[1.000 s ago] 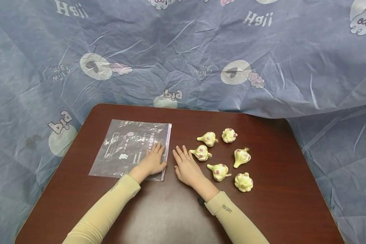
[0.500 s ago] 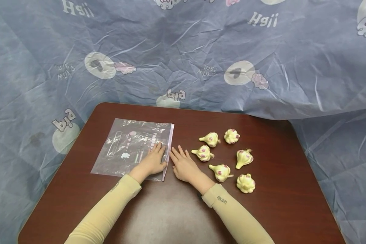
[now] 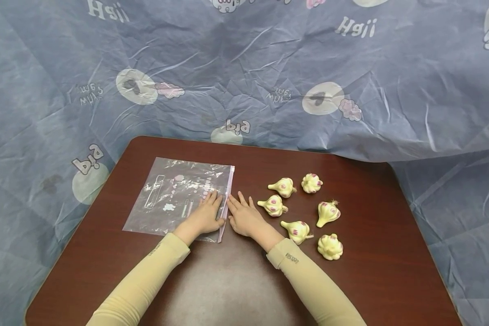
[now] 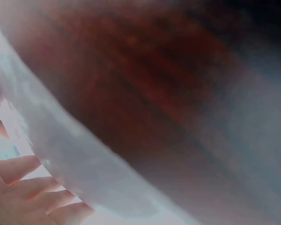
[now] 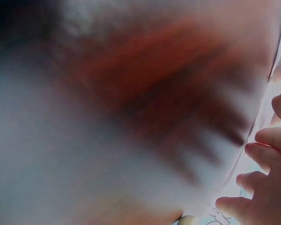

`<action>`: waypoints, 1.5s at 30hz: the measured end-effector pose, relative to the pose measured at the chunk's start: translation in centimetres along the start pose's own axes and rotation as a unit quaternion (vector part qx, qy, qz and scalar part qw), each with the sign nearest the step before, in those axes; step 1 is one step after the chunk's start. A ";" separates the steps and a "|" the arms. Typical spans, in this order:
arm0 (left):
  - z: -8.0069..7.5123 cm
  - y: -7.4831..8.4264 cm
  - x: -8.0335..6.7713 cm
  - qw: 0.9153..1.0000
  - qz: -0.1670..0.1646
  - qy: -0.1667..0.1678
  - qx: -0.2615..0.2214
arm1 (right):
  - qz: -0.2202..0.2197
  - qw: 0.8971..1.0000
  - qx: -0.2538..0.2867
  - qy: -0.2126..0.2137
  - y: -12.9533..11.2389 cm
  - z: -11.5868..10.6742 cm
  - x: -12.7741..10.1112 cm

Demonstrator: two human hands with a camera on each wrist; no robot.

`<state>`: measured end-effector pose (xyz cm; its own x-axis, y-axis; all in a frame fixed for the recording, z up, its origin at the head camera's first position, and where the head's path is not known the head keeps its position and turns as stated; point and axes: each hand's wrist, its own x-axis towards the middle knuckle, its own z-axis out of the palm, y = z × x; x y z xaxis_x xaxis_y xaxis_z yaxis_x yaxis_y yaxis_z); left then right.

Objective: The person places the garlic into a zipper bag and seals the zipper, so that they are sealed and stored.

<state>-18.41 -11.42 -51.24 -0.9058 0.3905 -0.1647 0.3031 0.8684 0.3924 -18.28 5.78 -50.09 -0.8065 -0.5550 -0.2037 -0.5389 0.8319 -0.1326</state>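
A clear zip bag (image 3: 140, 217) with pink and white print lies flat on the table, its lilac zip strip (image 3: 230, 185) facing right. On the bag near that strip rests my left hand (image 3: 205, 217), fingers straight. My right hand (image 3: 248, 221) lies palm down just right of the strip, fingers spread, the fingertips close to or touching it. Nearest to that hand is a garlic bulb (image 3: 274, 206) with purple patches. Both wrist views are blurred; fingers (image 4: 51, 190) show at the lower left of one and fingers (image 5: 260, 152) at the right of the other.
Several more garlic bulbs sit right of the right hand, among them a rear bulb (image 3: 311, 183) and a front bulb (image 3: 330, 247). The brown table (image 3: 375, 271) has a rounded far edge. Behind it hangs a blue printed cloth (image 3: 244, 59).
My right hand has shifted left, up to the bag's zip strip. The left hand stays on the bag. The whole head view has drifted slightly, so everything sits a little further right.
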 end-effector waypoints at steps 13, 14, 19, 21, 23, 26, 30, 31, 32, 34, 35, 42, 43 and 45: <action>-0.1 0.0 -0.2 1.000 0.009 0.003 -0.008 | 0.037 0.999 0.006 -0.024 0.5 -0.5 2.1; -0.1 0.0 -0.2 1.000 0.010 0.004 -0.009 | 0.039 0.999 0.004 -0.027 0.5 -0.5 2.2; -0.3 0.0 -0.2 1.000 0.004 -0.003 -0.011 | 0.039 0.999 0.000 -0.028 0.6 -1.0 2.7; -0.3 0.1 -0.3 1.000 0.004 -0.008 -0.009 | 0.037 0.999 0.004 -0.028 0.7 -1.1 2.8; -0.4 0.2 -0.4 1.000 0.005 -0.008 -0.007 | 0.038 0.999 0.008 -0.033 0.8 -1.2 2.9; -0.4 0.3 -0.6 1.000 0.010 0.004 0.003 | 0.039 0.999 0.009 -0.036 0.9 -1.3 2.9; -0.6 0.3 -0.8 0.999 0.005 0.032 0.009 | 0.037 0.999 0.002 -0.036 1.0 -1.2 3.0; -0.7 0.4 -0.9 0.999 0.003 0.038 0.007 | 0.037 0.999 0.002 -0.035 1.0 -1.2 3.0; -0.7 0.4 -0.9 0.999 0.000 0.043 0.005 | 0.036 0.999 0.002 -0.034 1.0 -1.2 3.0; -0.7 0.3 -1.0 0.998 -0.004 0.054 -0.004 | 0.033 0.999 0.001 -0.031 0.9 -1.1 3.0; -0.7 0.3 -1.0 0.998 -0.006 0.059 -0.007 | 0.032 0.999 0.000 -0.029 0.9 -1.1 3.0; -0.8 -0.3 -1.6 0.992 -0.028 0.117 -0.030 | 0.027 0.999 -0.002 -0.021 0.8 -0.9 2.7; -1.0 -0.4 -1.8 0.991 -0.034 0.126 -0.036 | 0.027 0.999 -0.004 -0.022 0.8 -0.9 2.7; -1.2 -0.7 -2.1 0.987 -0.044 0.148 -0.047 | 0.029 0.999 -0.009 -0.025 0.9 -1.0 2.7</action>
<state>-17.10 -13.22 -50.05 -0.9786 0.1957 0.0636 0.2022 0.8576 0.4730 -21.11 5.02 -49.80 -0.8233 -0.5048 -0.2595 -0.4963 0.8621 -0.1024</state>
